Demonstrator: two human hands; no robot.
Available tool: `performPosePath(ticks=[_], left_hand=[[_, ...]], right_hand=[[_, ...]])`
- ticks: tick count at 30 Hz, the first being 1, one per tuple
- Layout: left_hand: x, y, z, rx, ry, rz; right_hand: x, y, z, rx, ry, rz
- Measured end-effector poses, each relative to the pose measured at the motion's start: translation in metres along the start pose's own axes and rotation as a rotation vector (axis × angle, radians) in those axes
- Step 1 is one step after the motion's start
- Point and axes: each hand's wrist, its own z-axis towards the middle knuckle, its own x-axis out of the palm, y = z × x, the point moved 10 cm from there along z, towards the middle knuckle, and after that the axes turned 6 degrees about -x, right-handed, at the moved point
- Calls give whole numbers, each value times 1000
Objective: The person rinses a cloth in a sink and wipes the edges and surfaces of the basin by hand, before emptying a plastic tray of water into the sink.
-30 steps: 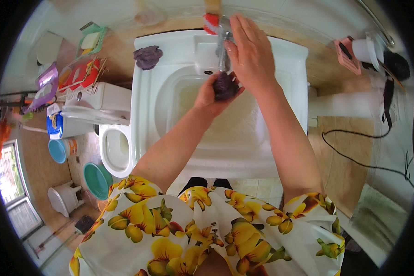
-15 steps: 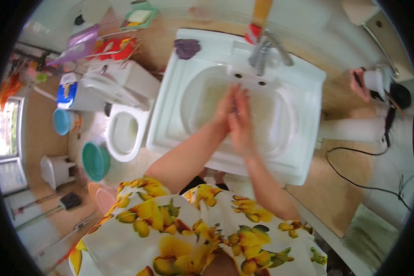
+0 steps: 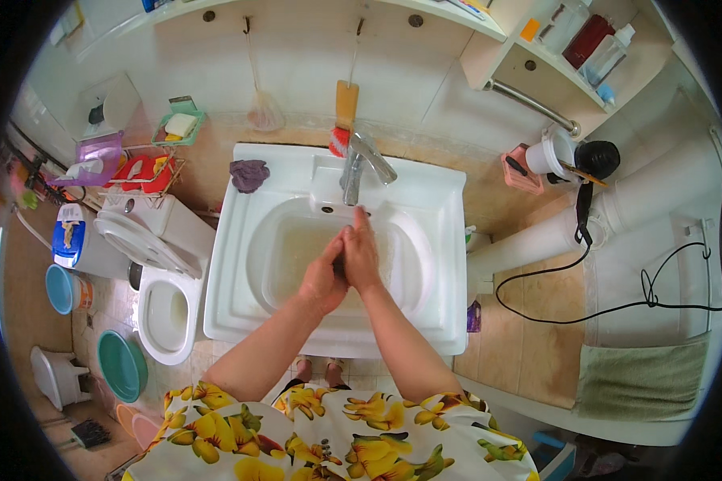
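Observation:
Over the basin of the white sink, my two hands meet palm to palm. My left hand lies against the palm side of my right hand, its fingers laid along it. The right fingers stretch forward to just below the metal faucet. A dark patch shows between the palms; I cannot tell whether it is shadow or a thing. Cloudy water stands in the basin below. No stream from the spout can be made out.
A crumpled purple cloth sits on the sink's back left corner. Behind the faucet hangs a wooden-handled brush. To the left are a toilet and a green basin. A black cord and green towel are at right.
The view has shifted, bringing the wall shelves into sight. My hands stay together over the basin; they were blurred with fingers side by side, and the left fingers now sit farther back along the right hand.

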Motion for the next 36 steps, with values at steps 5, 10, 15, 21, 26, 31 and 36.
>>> performPosePath(ticks=[5,10,15,21,26,31,36], left_hand=[[-28,-27,-1,10,-144,-30],[3,-17,0,203,-62,159],[-19,-20,-7,158,-337,329],[-38,-18,-8,87,-458,339],[-38,-23,-3,111,-455,366],[-34,-18,-5,54,-401,410],[-38,-21,-12,19,-421,369]], right_hand=[[33,54,-54,-235,37,140],[-9,14,-4,-7,-128,-108],[18,-8,-33,229,14,223],[36,-28,-58,398,20,830],[10,-1,-62,309,115,401],[4,-21,-77,298,96,399],[-13,-5,-80,318,94,220]])
